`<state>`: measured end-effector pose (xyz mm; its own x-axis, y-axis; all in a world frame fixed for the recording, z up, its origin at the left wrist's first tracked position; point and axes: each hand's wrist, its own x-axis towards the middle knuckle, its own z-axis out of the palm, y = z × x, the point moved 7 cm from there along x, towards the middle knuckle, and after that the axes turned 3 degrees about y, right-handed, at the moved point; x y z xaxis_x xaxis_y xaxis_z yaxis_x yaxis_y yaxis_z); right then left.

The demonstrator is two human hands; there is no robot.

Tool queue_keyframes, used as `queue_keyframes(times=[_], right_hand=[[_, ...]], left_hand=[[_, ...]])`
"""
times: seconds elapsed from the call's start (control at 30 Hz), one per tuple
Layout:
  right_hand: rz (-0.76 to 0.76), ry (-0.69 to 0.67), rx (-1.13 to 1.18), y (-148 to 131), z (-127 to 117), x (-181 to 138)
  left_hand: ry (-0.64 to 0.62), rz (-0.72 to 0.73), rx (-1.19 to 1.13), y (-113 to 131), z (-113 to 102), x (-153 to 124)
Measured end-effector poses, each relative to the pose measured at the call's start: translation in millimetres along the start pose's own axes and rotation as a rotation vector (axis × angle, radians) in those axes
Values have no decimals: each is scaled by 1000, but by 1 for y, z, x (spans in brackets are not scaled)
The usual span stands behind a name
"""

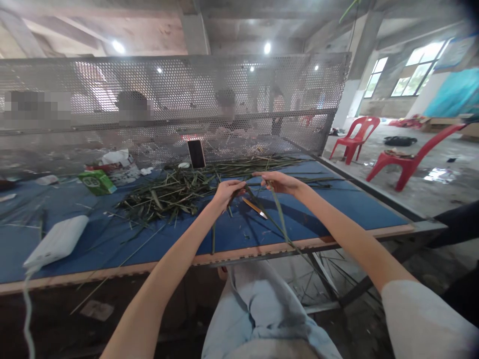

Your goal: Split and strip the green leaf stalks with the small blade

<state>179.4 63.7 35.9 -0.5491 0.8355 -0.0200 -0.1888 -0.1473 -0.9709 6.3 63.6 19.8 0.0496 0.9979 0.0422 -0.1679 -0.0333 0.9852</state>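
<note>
My left hand (229, 193) is closed, thumb and fingers pinched on dark green leaf strips above the blue tabletop (348, 204). Just to its right, my right hand (279, 182) is also closed on a long green leaf strip (279, 212), which hangs down past the table's front edge. Below and between the hands lies a thin tool with an orange-yellow handle and a pale tip (255, 207), perhaps a small knife. A heap of dark green leaf strips (168, 197) lies left of my left hand. Longer strips (254, 164) stretch along the back behind both hands.
A phone (196, 153) leans upright near the perforated metal screen (168, 89). At left lie a green box (97, 182) and a white device with a cable (58, 242). Red plastic chairs (355, 137) stand at right. Beyond the screen, other people are blurred.
</note>
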Motion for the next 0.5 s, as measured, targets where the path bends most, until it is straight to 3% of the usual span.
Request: queue_keyframes(times=[0.27,0.5], right_hand=[[23,-146,11,16,14,7],[-53,-99,-78,15,11,13]], left_hand=[[-37,1,-10,2,3,-2],[-89,-40,-2,-4,6,-1]])
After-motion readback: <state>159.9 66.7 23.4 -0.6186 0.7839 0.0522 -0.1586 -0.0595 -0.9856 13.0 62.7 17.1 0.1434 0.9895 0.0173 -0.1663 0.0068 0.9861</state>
